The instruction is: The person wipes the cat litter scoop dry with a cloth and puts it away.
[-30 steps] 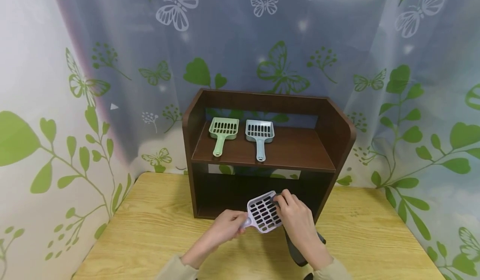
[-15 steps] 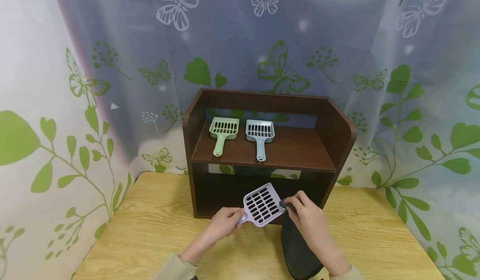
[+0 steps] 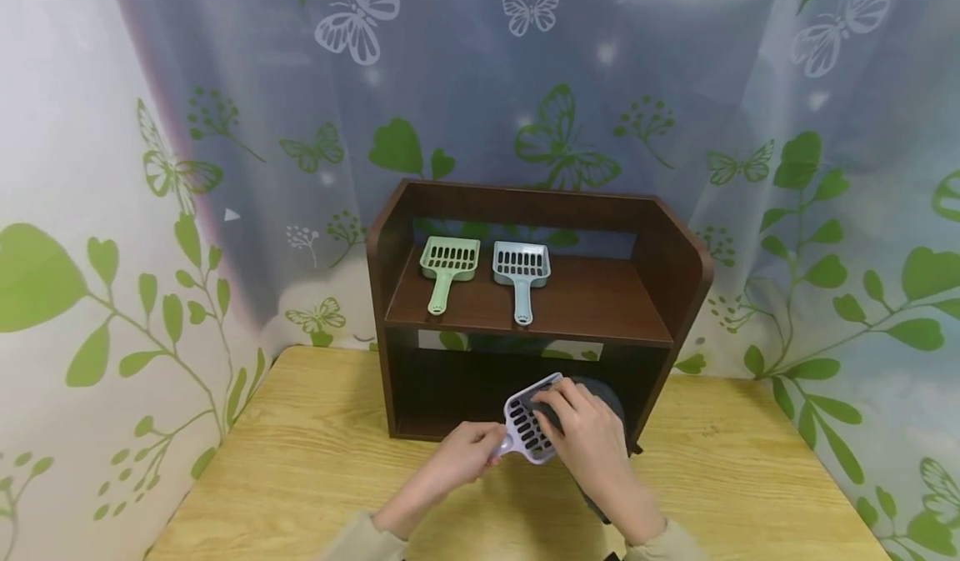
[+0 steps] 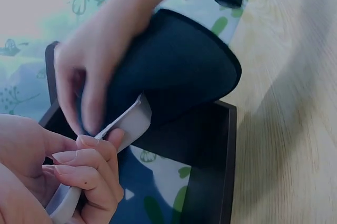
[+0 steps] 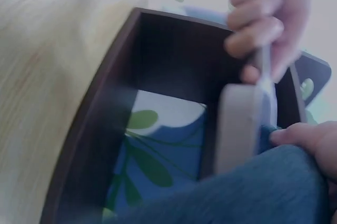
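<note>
In the head view my left hand grips a lilac slotted litter scoop by its handle, the slotted face turned up. My right hand pinches a dark cloth and presses a fold of it onto the scoop's slotted face, covering its right part. Loose cloth hangs below and behind that hand. From the left wrist, the cloth spreads wide behind the scoop, with curled fingers round the handle. In the right wrist view the scoop stands edge-on above the cloth.
Behind the hands stands a dark brown two-tier shelf on a wood-grain table. Its upper board bears a green litter scoop at left and a light blue litter scoop beside it. A butterfly-and-leaf patterned curtain hangs behind.
My right hand slid right to the scoop's edge with the cloth, then came back left over the slots. The scoop rose and tilted slightly, then moved a little right and down.
</note>
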The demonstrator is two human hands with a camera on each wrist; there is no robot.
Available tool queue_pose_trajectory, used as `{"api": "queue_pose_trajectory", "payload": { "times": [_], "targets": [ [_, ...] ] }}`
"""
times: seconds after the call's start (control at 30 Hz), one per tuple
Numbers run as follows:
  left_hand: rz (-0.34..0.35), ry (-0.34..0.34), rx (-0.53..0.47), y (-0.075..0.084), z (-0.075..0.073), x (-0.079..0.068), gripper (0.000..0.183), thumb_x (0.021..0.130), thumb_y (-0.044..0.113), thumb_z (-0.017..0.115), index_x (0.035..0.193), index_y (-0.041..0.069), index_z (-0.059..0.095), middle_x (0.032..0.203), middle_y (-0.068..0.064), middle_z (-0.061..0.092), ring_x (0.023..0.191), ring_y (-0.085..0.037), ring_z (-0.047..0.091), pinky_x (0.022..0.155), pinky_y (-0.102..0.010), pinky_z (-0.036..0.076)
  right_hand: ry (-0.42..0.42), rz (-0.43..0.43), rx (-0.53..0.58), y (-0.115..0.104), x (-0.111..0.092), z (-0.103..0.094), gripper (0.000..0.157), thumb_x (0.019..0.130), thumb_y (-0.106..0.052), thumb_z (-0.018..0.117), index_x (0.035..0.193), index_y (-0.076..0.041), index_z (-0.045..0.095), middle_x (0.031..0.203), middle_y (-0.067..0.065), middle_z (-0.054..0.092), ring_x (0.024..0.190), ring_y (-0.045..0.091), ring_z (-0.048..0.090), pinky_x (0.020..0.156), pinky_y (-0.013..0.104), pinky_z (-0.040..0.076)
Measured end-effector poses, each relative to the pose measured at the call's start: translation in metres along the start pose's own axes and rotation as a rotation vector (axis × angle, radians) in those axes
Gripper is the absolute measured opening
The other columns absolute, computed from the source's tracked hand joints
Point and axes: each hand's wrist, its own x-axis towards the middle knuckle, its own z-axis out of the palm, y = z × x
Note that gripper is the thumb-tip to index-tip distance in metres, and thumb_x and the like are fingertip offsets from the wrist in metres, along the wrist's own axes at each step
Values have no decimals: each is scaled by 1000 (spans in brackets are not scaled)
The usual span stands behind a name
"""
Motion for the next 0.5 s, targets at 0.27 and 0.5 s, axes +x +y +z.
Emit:
{"api": "queue_pose_trajectory", "payload": {
  "times": [0.27, 0.5],
  "targets": [
    [-8, 0, 20, 5, 3, -1, 32, 108, 23, 47, 99, 1, 69, 66, 2, 50, 52, -5, 39, 46, -18, 30, 27, 5, 65, -6, -2, 21, 27, 76, -11, 90, 96, -14, 74, 93, -2, 63, 78, 17, 63, 63, 33, 52],
    [22, 77, 0, 2, 0, 1, 29, 105, 17, 50, 96, -2, 70, 65, 3, 52, 53, -5, 43, 48, -17, 32, -69, -58, 187, -7, -2, 21, 29, 76, -6, 88, 98, -16, 73, 96, -5, 63, 82, 12, 59, 66, 29, 46]
  ]
}}
